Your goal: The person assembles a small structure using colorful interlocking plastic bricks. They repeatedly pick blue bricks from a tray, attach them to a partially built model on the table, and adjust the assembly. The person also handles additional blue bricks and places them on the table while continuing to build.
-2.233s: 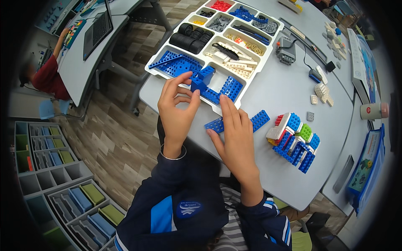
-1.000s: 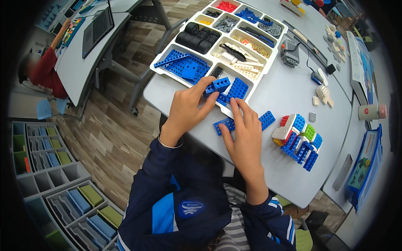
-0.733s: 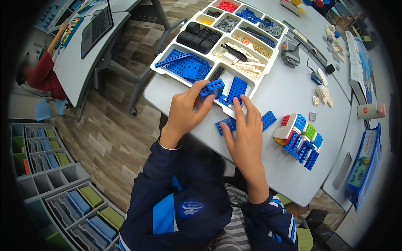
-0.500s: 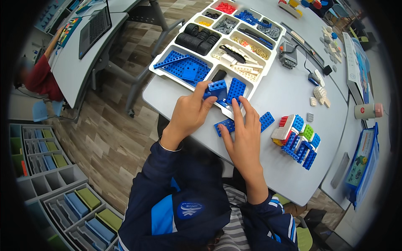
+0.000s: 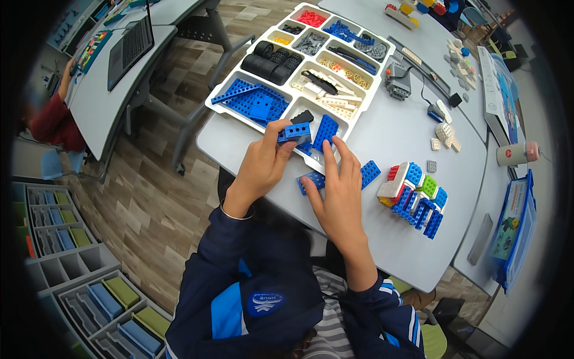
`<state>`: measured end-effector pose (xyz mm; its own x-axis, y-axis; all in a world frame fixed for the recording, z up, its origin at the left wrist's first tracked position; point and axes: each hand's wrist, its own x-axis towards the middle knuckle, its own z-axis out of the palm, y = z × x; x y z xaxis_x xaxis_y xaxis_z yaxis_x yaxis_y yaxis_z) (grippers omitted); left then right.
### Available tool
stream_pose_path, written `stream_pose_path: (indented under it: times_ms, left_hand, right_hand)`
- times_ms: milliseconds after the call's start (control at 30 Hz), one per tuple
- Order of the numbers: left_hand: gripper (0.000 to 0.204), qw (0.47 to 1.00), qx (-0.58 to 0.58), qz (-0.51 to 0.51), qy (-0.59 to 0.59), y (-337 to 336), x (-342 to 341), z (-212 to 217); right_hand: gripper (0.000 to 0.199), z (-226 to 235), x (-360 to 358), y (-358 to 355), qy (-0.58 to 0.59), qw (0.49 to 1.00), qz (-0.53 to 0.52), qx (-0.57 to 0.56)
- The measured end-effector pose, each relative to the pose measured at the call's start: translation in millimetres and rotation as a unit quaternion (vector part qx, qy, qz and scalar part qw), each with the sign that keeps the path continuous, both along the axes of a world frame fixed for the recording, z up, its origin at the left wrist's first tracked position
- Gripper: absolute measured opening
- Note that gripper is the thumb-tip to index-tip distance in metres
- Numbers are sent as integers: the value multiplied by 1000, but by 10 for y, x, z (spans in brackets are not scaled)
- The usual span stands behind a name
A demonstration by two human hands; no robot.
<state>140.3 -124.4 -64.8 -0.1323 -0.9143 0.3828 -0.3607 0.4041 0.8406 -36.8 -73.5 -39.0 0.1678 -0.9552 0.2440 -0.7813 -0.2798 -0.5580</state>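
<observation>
My left hand (image 5: 261, 167) pinches a blue building brick (image 5: 296, 131) with round holes in its side, over the near corner of the white sorting tray (image 5: 210, 103). My right hand (image 5: 339, 206) is open with its fingers apart. Its index fingertip is at the lower end of a studded blue plate (image 5: 326, 130) in the tray's near compartment; whether it touches, I cannot tell. A black piece (image 5: 303, 116) lies in that compartment too. Partly hidden by my right hand, a blue plate (image 5: 313, 182) lies on the table, and another blue plate (image 5: 371, 173) sits to its right.
A multicoloured brick model (image 5: 414, 197) stands at the right on the grey table (image 5: 412, 257). Beyond it are a grey motor unit (image 5: 397, 81) with a cable and white pieces (image 5: 445, 133). A bottle (image 5: 517, 154) and a blue-rimmed box (image 5: 514, 227) are far right. Another person's red sleeve (image 5: 57, 125) shows at left.
The whole view has shifted slightly, so everything sits a little further left. The brick in my left hand has tilted a little, showing more of its holed side. My right hand stays nearly in place.
</observation>
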Motion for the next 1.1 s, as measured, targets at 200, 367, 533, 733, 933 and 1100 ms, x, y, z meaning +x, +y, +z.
stream_pose_path:
  times_ms: [200, 367, 533, 733, 933, 1100]
  left_hand:
    - [28, 998, 52, -10, 15, 18, 30, 24]
    - [28, 998, 58, 11, 13, 19, 4, 28]
    - [35, 996, -40, -24, -69, -12, 17, 2]
    - [32, 997, -50, -3, -59, -10, 8, -41]
    - [32, 1000, 16, -12, -16, -11, 22, -58]
    - [30, 998, 33, -31, -43, -27, 49, -17]
  right_hand:
    - [71, 51, -14, -45, 2, 999, -6, -40]
    - [73, 55, 21, -77, 56, 998, 3, -19]
    - [76, 96, 51, -133, 51, 999, -9, -3]
    - [63, 168, 5, -220, 108, 994, 4, 1]
    - [45, 125, -79, -282, 3, 999, -31, -31]
    - [37, 77, -88, -353, 14, 996, -34, -81]
